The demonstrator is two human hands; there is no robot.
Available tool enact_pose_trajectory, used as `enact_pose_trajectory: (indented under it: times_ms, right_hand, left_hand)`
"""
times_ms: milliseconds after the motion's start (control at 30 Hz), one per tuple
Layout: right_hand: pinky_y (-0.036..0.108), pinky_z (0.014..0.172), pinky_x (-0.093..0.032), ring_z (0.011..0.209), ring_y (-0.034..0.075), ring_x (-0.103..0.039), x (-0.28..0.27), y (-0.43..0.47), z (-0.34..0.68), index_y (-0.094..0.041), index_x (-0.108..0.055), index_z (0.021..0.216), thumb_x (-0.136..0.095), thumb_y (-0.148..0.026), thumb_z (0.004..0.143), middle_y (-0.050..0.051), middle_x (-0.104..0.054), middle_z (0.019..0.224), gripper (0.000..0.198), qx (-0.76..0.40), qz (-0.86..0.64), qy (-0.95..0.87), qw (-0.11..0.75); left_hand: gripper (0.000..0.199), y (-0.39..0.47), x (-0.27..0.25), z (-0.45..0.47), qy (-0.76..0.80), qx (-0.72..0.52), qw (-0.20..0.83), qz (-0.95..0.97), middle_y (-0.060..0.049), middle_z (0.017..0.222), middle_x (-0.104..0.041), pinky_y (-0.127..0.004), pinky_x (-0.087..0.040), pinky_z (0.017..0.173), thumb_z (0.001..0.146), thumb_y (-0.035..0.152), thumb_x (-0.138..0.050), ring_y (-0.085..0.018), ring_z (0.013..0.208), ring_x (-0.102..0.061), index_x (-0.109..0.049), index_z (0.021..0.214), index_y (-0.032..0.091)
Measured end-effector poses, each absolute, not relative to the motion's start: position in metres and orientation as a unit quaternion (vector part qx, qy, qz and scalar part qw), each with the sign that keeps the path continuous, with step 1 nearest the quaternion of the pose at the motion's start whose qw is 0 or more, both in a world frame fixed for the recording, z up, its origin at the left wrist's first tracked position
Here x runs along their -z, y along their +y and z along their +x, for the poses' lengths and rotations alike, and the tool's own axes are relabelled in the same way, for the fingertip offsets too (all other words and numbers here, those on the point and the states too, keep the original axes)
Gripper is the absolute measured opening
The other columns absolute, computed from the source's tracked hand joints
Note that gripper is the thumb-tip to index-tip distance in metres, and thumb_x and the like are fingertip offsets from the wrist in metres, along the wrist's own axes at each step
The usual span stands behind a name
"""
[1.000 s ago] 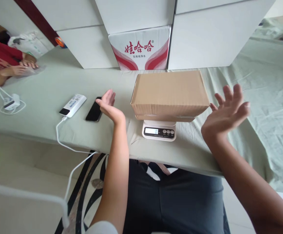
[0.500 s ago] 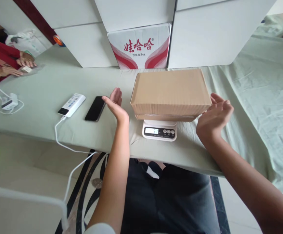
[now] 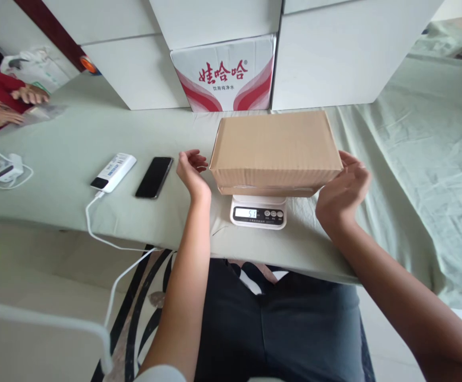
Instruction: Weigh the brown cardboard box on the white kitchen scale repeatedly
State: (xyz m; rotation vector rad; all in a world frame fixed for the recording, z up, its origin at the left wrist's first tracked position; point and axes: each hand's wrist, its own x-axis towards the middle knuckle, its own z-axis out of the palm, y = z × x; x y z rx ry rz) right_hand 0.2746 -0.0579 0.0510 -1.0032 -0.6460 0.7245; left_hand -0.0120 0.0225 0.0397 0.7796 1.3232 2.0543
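Observation:
A brown cardboard box (image 3: pixel 274 143) rests on a small white digital scale (image 3: pixel 258 212), whose lit display shows what looks like 51. The box overhangs the scale and hides most of its platform. My left hand (image 3: pixel 193 170) is just off the box's left end, palm inward, fingers loosely curled and apart, holding nothing. At the opposite end my right hand (image 3: pixel 344 188) is held open against or very near the box's lower right corner; whether it touches I cannot tell, as some fingers are partly behind the edge.
A black phone (image 3: pixel 155 178) and a white power bank (image 3: pixel 113 173) with a cable lie to the left. White boxes (image 3: pixel 326 61) and a printed carton (image 3: pixel 223 74) line the back of the green cloth. At far left, another person's hands (image 3: pixel 29 94) handle clear plastic.
My left hand has swung from above the phone toward the box, its fingers curling inward. My right hand has moved slightly in toward the right end. The box stays on the scale.

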Motion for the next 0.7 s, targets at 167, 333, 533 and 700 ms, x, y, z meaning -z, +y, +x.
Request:
enact_pose_trajectory:
  times_ms: [167,333,533,700]
  right_hand:
    - [0.058,0.120,-0.049,0.129,0.032,-0.067,-0.055,-0.061,0.268,-0.031,-0.072,0.103,-0.055,-0.061,0.093,0.005,-0.072,0.119,0.036,-0.335,-0.440,-0.297,0.778]
    - [0.056,0.122,-0.053,0.135,0.035,-0.069,-0.055,-0.064,0.265,-0.030,-0.070,0.108,-0.055,-0.063,0.095,0.005,-0.077,0.114,0.038,-0.387,-0.417,-0.336,0.751]
    - [0.062,0.129,-0.052,0.152,0.038,-0.063,-0.048,-0.063,0.268,-0.030,-0.074,0.118,-0.052,-0.072,0.097,0.008,-0.081,0.131,0.051,-0.413,-0.403,-0.396,0.714]
    - [0.067,0.130,-0.055,0.162,0.040,-0.056,-0.052,-0.064,0.269,-0.039,-0.075,0.126,-0.054,-0.081,0.095,0.004,-0.078,0.147,0.056,-0.385,-0.385,-0.450,0.708]
  left_hand:
    - [0.055,0.018,-0.049,-0.001,0.481,-0.758,0.311,0.312,0.003,0.064,-0.052,-0.028,-0.040,0.059,0.105,0.069,-0.062,-0.013,0.058,-0.053,-0.067,0.077,0.021]
    - [0.055,0.012,-0.052,0.008,0.470,-0.719,0.328,0.393,0.003,0.065,-0.052,-0.029,-0.044,0.063,0.099,0.066,-0.075,-0.016,0.066,-0.057,-0.061,0.068,0.023]
    - [0.061,0.013,-0.040,0.006,0.452,-0.740,0.283,0.410,0.000,0.071,-0.061,-0.031,-0.053,0.071,0.100,0.077,-0.064,-0.019,0.075,-0.067,-0.069,0.072,0.023]
    - [0.075,0.015,-0.032,0.004,0.421,-0.754,0.275,0.424,-0.009,0.105,-0.082,-0.040,-0.061,0.101,0.097,0.092,-0.054,-0.030,0.120,-0.078,-0.082,0.098,0.022]
